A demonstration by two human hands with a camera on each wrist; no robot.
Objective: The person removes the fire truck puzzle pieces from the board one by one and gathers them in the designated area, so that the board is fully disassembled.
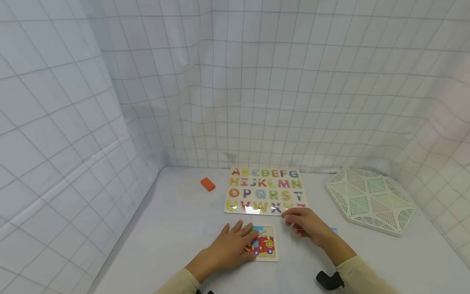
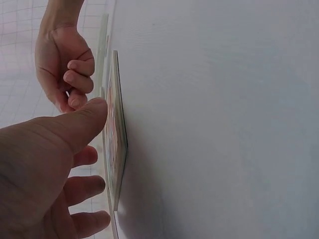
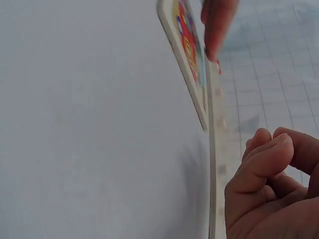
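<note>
My left hand lies spread over the left part of a small wooden picture puzzle in a pale frame, hiding that side of it. The uncovered part shows a red vehicle with blue wheels and a blue strip above. To the right of the puzzle, my right hand is raised above the table near the lower right corner of an alphabet board. Its fingers are curled in toward the thumb, as the right wrist view also shows, and nothing is visible between the fingertips.
The alphabet board holds rows of coloured letters behind the small puzzle. An orange-red block lies at the back left. A white hexagonal panel rests at the right. Partly behind my right wrist is a blue piece. White gridded cloth encloses the table.
</note>
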